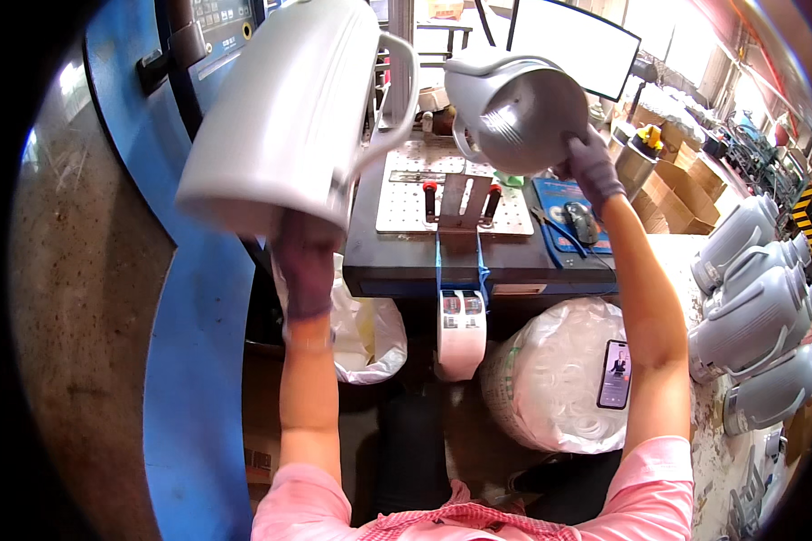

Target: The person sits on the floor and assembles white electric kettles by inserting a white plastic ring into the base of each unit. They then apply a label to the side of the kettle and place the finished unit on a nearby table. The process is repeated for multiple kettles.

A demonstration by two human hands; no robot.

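Both gloved hands grip grey jugs, left hand (305,261) one jug (284,108) upper left, right hand (591,162) another (514,113) at centre top; seemingly light, rigid, smooth, best held by base or handle.

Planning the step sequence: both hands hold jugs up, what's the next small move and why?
Probably lower the grey plastic jug with its open base toward the camera in the right hand onto the perforated metal fixture plate: the plate is bare, and the left hand holds the big white handled jug off to the side.

Large pale-grey plastic jug shell with side handle (284,113), raised, tilted, base toward camera. Smaller grey plastic jug shell (519,108), raised on its side, open hollow facing camera.
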